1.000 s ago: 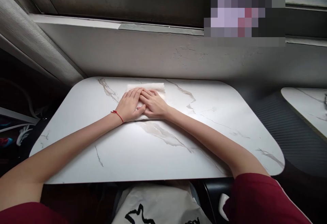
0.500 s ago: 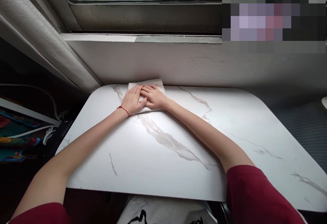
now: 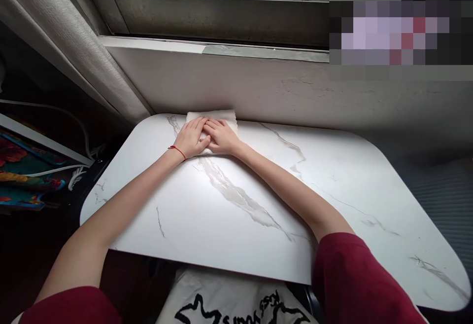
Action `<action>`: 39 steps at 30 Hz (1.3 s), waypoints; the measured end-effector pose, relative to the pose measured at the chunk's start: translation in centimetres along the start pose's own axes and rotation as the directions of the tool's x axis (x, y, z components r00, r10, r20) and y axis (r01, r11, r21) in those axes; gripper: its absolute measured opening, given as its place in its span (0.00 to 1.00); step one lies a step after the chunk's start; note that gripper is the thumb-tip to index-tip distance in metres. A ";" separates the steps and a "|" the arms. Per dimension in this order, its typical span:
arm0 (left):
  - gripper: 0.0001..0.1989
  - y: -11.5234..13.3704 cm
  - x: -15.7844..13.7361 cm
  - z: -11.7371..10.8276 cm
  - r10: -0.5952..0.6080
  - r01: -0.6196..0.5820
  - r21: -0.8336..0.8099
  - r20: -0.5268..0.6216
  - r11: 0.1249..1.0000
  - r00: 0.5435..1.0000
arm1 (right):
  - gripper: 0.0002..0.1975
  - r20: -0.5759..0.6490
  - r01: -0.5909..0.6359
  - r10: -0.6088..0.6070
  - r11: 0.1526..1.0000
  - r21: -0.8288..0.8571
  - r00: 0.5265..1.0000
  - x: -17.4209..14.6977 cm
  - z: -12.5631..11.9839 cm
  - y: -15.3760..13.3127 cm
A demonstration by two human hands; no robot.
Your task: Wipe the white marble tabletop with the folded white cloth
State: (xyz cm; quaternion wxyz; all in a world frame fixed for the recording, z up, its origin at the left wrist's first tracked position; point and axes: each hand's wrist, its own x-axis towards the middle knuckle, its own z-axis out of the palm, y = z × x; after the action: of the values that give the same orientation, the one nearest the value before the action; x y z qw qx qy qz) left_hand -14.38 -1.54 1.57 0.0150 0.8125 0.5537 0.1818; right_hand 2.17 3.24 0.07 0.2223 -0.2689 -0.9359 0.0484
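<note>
A white cloth or paper wipe [image 3: 229, 117] with a scalloped edge lies flat at the far edge of the white marbled table [image 3: 177, 205], against the wall. My left hand [image 3: 191, 137], a red string bracelet on its wrist, rests palm down on the left part of the wipe with fingers stretched out. Beside it my right hand [image 3: 221, 136] lies flat on the same wipe, its fingers pointing left. The two hands touch at thumbs and fingertips. Beneath the palms the wipe's middle is hidden.
Beyond the table rise a pale wall [image 3: 258, 82] and a window frame [image 3: 221, 18]. A light curtain [image 3: 74, 43] hangs at the left. White cables [image 3: 77, 176] and colourful fabric [image 3: 22, 161] sit lower left. Printed white cloth [image 3: 236, 299] lies below the near edge.
The view has shifted and tilted slightly, showing more of the printed cloth below. Both hands stay flat on the wipe at the table's far edge, nearly unmoved.
</note>
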 end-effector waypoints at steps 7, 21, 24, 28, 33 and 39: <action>0.35 1.3 -5.1 -1.0 -0.014 0.013 0.038 0.024 0.999 1.000 | 0.23 -0.020 0.016 -0.017 1.000 -0.024 1.000 -2.1 0.7 -4.8; 0.30 6.2 -22.2 -6.0 -0.310 0.308 -0.029 -0.048 0.951 0.950 | 0.24 0.004 0.266 -0.267 0.961 0.074 0.964 -6.6 1.1 -18.4; 0.30 7.2 -24.3 -5.8 -0.382 0.379 -0.054 -0.087 0.924 0.920 | 0.25 0.018 0.350 -0.351 0.935 0.056 0.936 -6.8 1.0 -19.5; 0.30 7.3 -25.1 -6.2 -0.429 0.426 -0.048 -0.074 0.903 0.900 | 0.27 0.032 0.388 -0.389 0.921 0.022 0.921 -6.4 1.2 -20.2; 0.28 5.7 -24.4 -7.1 -0.453 0.453 -0.018 0.002 0.891 0.891 | 0.27 0.038 0.385 -0.386 0.923 0.022 0.922 -4.5 2.1 -20.3; 0.31 1.8 -21.2 -8.6 -0.487 0.491 0.010 0.137 0.871 0.862 | 0.24 0.054 0.360 -0.361 0.933 0.028 0.931 -0.5 3.3 -19.2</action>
State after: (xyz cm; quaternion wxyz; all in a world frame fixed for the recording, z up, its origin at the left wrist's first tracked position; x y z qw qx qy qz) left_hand -22.27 -22.97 4.05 0.1084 0.6557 0.7369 0.1237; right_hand -8.14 -13.31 0.98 0.2022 -0.0893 -0.9750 0.0229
